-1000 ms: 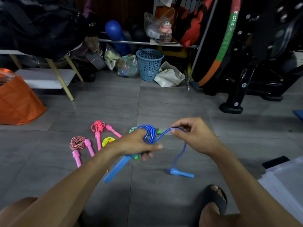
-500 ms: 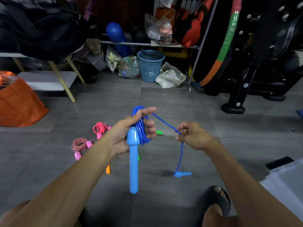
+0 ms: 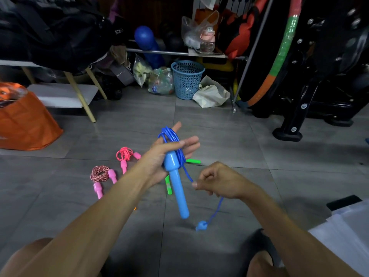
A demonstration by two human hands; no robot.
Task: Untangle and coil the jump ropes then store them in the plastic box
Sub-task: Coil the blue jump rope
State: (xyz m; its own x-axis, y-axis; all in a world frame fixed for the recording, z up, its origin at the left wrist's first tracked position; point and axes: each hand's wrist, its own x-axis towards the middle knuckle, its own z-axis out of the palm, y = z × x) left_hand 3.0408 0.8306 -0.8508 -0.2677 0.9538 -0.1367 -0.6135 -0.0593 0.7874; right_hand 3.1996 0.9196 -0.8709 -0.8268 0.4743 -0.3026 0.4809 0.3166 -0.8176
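Off to the left of the blue rope, the red-and-white braided jump rope with pink handles (image 3: 102,176) lies coiled on the grey floor tiles (image 3: 219,136), and just beyond it the pink cord jump rope (image 3: 125,156) is bundled too; two done, by the look of it. A green plastic handle (image 3: 192,161) pokes out behind the blue rope. Now the action: the left hand (image 3: 159,156) has lifted higher than a second ago, fingers straight and slightly spread, thumb pressing the glossy blue plastic-cord jump rope (image 3: 171,136) against the palm. Loops wrap the hand, one long light-blue handle (image 3: 177,188) hanging down. To the rope's right, the right hand (image 3: 219,181) has dropped below the coil, fingers curled, pinching the free strand; the other blue handle (image 3: 201,225) now dangles clear of the floor. Little cord left, so another wrap should nearly finish it. I can't make out the plastic box for certain.
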